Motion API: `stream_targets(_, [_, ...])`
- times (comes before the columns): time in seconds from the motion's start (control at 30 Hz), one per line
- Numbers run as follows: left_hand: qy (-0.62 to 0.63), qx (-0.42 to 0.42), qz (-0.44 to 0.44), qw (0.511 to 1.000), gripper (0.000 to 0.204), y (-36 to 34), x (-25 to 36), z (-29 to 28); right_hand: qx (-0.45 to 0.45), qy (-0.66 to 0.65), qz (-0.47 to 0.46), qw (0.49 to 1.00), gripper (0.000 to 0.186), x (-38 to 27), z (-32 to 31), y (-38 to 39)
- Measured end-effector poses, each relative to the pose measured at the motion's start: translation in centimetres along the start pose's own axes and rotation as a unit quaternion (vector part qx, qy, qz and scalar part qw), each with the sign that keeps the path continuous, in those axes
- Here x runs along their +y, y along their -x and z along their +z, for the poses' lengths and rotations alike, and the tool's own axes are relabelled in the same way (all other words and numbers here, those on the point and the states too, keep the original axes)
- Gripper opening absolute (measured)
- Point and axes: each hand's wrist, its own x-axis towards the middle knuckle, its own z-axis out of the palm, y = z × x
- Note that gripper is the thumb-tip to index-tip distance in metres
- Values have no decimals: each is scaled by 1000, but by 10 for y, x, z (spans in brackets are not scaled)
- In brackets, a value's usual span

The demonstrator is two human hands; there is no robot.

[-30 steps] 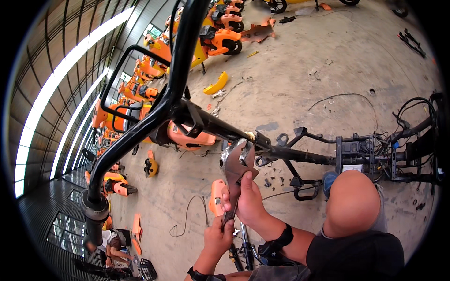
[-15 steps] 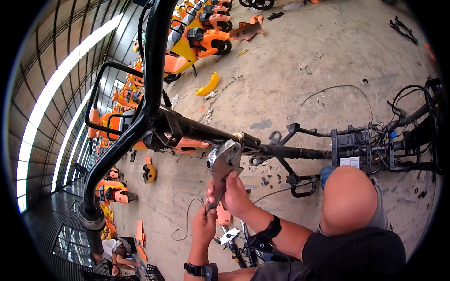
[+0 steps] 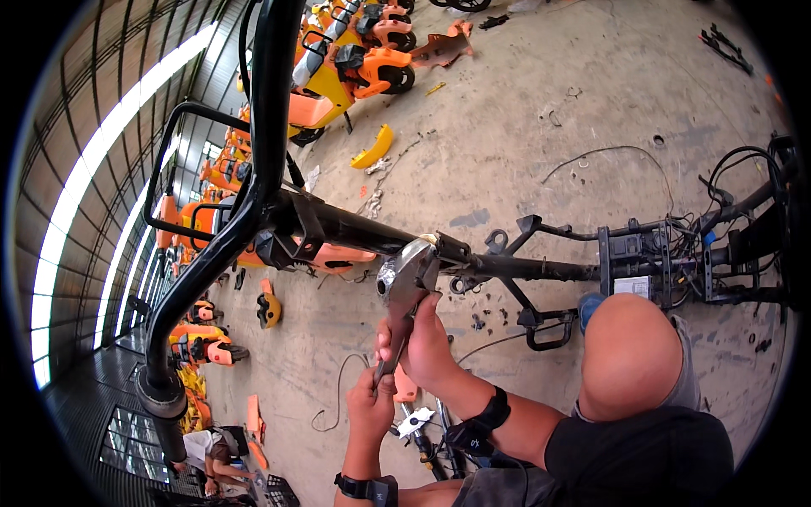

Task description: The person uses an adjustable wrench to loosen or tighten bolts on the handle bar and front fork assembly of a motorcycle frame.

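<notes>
An adjustable wrench [image 3: 404, 283] is in both my hands, its jaws up against the end of the black steering tube [image 3: 363, 233]. A brass-coloured ring shows at that joint, though the wrench head partly hides it. My left hand [image 3: 370, 404] is closed round the lower end of the handle. Higher up, just below the wrench head, my right hand [image 3: 427, 351] grips the handle with its thumb along the side. The black handlebar [image 3: 253, 190] is attached to the tube and rises at the left.
The bare scooter frame [image 3: 541, 271] extends right, with wiring and metal brackets. Below my hands lie fork legs [image 3: 427, 448]. Orange and yellow scooters [image 3: 372, 72] stand in rows at the back left. A yellow panel [image 3: 372, 147] lies on the floor. Another person [image 3: 215, 456] crouches at lower left.
The wrench head has turned and moved slightly up and right, closer onto the joint. My right hand has shifted slightly with it. Both hands keep their hold.
</notes>
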Motion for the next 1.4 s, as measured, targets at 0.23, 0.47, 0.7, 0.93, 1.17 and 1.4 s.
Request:
stream_targets(0.23, [35,-1,-21,999,32,-8,-3,-9,10,0,-12,1000,72,8,6,-5])
stream_targets(0.47, [-3,-17,-3,1000,25,-29,-10,-31,-14,-36,-61,997,70,18,10,-16])
stream_targets(0.7, [-35,-23,33,999,22,-35,-9,-28,-18,-32,-93,995,67,19,8,-17])
stream_targets(0.93, [-28,-16,25,999,21,-27,-7,-27,-85,-49,-78,992,62,14,-1,-10])
stream_targets(1.17, [-14,-13,19,1000,25,-25,-8,-28,-102,-109,-59,987,59,0,-2,-7])
stream_targets(1.4, [-6,1,6,1000,21,-24,-14,-25,-116,-115,-56,985,56,-4,-7,-9])
